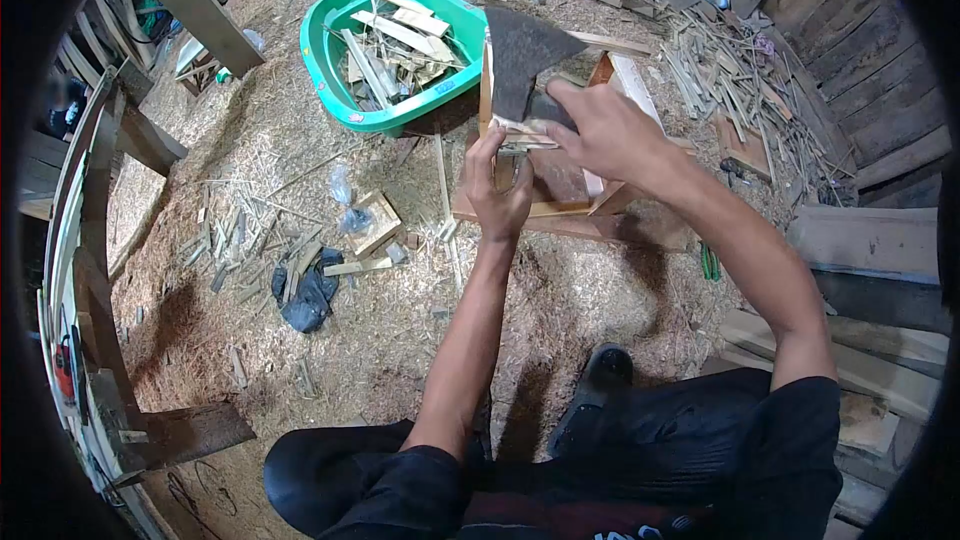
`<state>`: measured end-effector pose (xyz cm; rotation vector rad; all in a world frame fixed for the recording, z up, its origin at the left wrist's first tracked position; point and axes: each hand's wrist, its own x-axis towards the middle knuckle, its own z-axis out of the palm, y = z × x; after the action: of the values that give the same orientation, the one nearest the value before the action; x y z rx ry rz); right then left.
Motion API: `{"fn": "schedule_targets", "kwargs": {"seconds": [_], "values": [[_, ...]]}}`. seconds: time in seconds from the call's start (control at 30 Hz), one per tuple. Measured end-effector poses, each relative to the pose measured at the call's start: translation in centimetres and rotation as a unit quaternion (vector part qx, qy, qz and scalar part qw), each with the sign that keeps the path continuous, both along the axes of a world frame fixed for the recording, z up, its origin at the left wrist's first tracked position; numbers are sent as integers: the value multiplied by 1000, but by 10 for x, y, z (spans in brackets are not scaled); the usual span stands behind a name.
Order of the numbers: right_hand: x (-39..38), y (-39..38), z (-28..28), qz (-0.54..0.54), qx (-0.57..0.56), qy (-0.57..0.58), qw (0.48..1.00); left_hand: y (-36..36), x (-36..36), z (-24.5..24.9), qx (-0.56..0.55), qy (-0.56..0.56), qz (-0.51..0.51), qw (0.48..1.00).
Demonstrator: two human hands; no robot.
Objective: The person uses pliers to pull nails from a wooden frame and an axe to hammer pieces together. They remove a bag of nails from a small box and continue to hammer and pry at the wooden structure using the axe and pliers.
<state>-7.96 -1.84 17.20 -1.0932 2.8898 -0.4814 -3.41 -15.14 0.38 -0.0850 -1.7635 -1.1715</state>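
A dark, wide, flat blade-like piece (530,55) stands up above a wooden frame, in front of my hands. My right hand (610,130) is closed on its lower right part, the thumb side toward the middle. Below and left of it, my left hand (498,190) has its fingers bent round the left end of a short light wooden strip (530,138). The strip's right end meets my right fingers. Under both hands is a wooden box-like frame (560,208) with a reddish-brown board inside.
A green tub (330,95) holding wood offcuts stands left of the frame. A small wooden block (375,225) and a dark plastic bag (308,300) lie on the shavings. Scrap sticks (720,70) are piled at right; planks (870,240) lie lower right.
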Motion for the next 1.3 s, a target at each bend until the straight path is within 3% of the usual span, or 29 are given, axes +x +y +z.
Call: {"fn": "schedule_targets", "kwargs": {"seconds": [0.13,0.23,0.27,0.37,0.47,0.57,0.67,0.77,0.8,0.9,0.93,1.03,1.07,1.17,1.27,1.3], "values": [[-4,-1,3,-20,-108,2,994,1,-2,-4,15,-8,-4,1000],[5,-1,-2,0,-30,-6,1000,1,-1,-1,25,-2,-12,1000],[4,2,-16,-3,16,42,999,1,0,-1,15,0,-6,1000],[-1,0,5,-18,5,-29,999,1,-1,-2,2,-4,2,1000],[-6,-1,3,-20,-59,-5,998,0,-1,-3,11,-24,-4,1000],[4,-2,-3,-13,20,-17,1000,0,0,0,-10,-8,9,1000],[-5,2,-6,-9,-4,-18,1000,0,-1,-6,2,5,-2,1000],[-11,5,-1,-65,-121,-43,990,3,-7,-20,109,-39,-55,992],[-11,7,1,-32,-137,5,990,4,-6,-16,119,-52,-55,990],[-13,12,13,-60,-172,-192,964,2,-2,-4,112,-73,-58,989],[-14,16,12,-7,-209,-198,958,-1,-1,-1,87,-70,-61,992],[-8,16,-4,-19,-277,-242,930,-6,-3,8,59,-79,-74,992],[-7,19,-4,-74,-242,-317,914,-7,-2,10,57,-87,-80,991],[-16,28,-25,-50,-178,-143,972,-5,-1,11,142,-87,-108,980],[-19,33,-43,-28,-199,-48,978,-5,0,8,68,-41,-8,997],[-20,33,-43,-37,-190,-66,979,-6,0,5,55,-46,-11,997]]}}
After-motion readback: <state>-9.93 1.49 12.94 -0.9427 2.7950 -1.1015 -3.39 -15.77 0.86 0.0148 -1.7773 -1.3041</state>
